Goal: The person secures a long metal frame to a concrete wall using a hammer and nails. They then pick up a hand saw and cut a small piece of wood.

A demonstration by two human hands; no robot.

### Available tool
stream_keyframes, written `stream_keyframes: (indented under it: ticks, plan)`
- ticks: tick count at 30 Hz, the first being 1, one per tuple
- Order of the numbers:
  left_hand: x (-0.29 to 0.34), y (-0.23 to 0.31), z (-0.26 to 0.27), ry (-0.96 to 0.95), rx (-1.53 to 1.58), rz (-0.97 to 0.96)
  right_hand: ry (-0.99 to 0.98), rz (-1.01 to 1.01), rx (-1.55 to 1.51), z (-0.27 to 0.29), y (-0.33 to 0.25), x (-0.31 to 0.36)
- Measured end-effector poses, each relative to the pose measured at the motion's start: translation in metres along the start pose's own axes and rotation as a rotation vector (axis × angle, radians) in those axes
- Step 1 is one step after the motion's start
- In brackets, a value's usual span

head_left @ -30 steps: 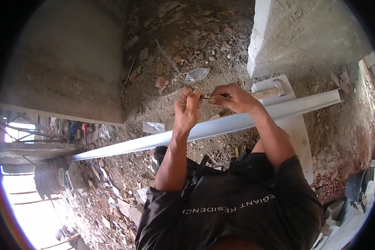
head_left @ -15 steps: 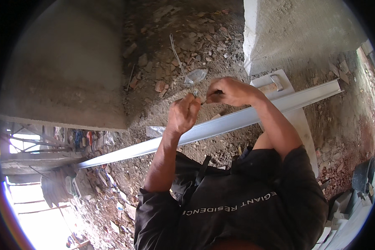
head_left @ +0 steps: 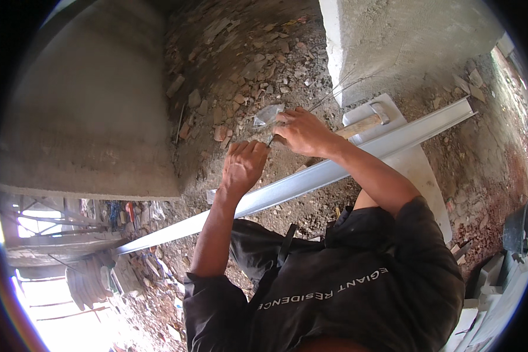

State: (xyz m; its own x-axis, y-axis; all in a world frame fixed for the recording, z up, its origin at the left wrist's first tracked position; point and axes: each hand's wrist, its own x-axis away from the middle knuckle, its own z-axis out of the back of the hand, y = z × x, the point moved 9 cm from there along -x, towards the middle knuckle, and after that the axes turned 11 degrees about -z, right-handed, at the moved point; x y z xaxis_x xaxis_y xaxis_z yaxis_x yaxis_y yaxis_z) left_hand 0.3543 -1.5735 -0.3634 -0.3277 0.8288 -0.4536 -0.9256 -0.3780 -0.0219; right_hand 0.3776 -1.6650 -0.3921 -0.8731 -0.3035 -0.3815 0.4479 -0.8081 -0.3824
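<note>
The left hand [head_left: 244, 164] and right hand [head_left: 305, 132] pinch a thin dark piece [head_left: 270, 141] between them, beyond the far edge of the metal channel [head_left: 311, 178]. Handling looks unfinished; what remains cannot be told.

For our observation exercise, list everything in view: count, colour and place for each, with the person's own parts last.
Small thin piece: 1, dark, upper middle
Wires: about 2, greyish, right of that piece
Metal channel: 1, silver, slanting across the middle
Hammer: 1, brown handle, grey head, right of middle
Board: 1, off-white, beneath hammer and channel
Clear plastic: 2 pieces, colourless, upper middle and beyond the channel
Concrete masses: 2, grey, upper left and upper right
Rubble: too many to count, brown and reddish, across the ground
Shirt: 1, black with white lettering, lower middle
Left hand: 1, brown, fingers curled at the thin piece
Right hand: 1, brown, fingers curled at its other end
</note>
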Motion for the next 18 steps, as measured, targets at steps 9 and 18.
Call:
stream_keyframes:
  ticks: [9,18]
  plan:
    - [0.025,-0.024,-0.009,0.188,0.400,0.398,-0.433,-0.195,-0.368,-0.011,0.010,-0.011]
    - [0.024,-0.024,-0.001,0.103,0.427,0.403,-0.452,-0.205,-0.302,-0.010,0.006,-0.019]
